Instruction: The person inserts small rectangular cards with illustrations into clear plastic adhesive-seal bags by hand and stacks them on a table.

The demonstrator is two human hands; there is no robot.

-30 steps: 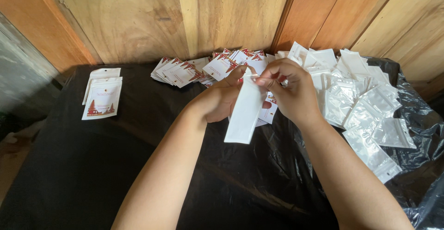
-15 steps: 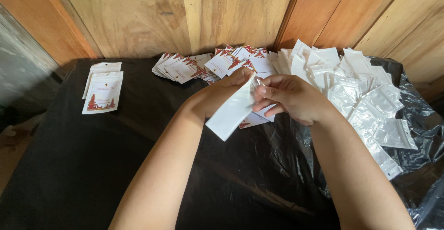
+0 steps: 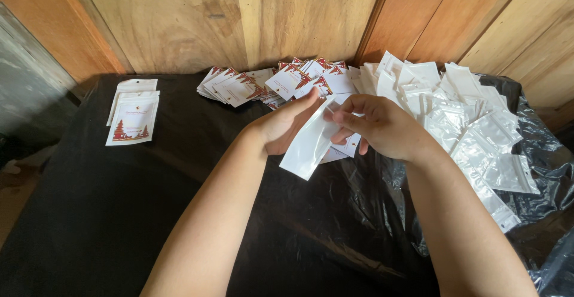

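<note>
Both hands pinch the top edge of one white pouch: left hand from behind, right hand at the mouth. The pouch hangs tilted above the counter. It appears light, thin, limp and slick; hold it at the stiffer top strip. Printed cards lie beyond, empty pouches to the right.

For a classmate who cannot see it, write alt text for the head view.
Two bare hands, left hand and right hand, hold a white pouch by its top above a black plastic sheet. Printed cards and empty pouches are heaped behind, with a small stack of pouches at far left.
</note>
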